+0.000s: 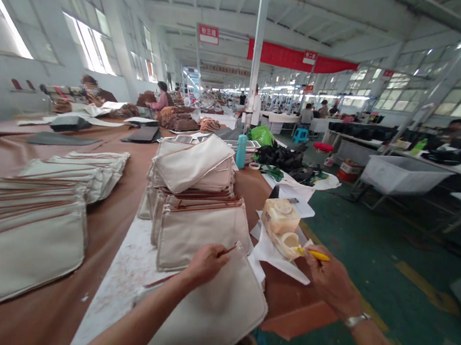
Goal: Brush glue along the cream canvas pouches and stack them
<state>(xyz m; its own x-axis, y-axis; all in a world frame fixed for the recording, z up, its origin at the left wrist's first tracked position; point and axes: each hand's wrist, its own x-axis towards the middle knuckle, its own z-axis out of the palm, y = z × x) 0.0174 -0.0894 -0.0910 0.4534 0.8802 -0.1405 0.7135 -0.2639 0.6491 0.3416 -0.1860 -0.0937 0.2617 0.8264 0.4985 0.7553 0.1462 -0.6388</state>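
My left hand (pixel 207 262) pinches the top edge of a pale beige fabric panel (pixel 217 311), near its upper corner. The panel slants down toward my lap. In my right hand (pixel 332 280) is a yellow-handled tool (pixel 316 254), its tip at the mouth of a small round cup (pixel 290 240). That cup stands beside a glue-stained translucent container (pixel 282 215) on white paper. Just beyond my left hand, a stack of beige panels (pixel 206 231) with brown edges lies on the table.
More beige panels (pixel 20 242) lie fanned out at the left on the brown-covered table (pixel 125 204). A teal bottle (pixel 241 151), a tape roll (pixel 253 166) and black material (pixel 286 160) sit farther back. A white bin (pixel 402 174) stands right. Other people work in the background.
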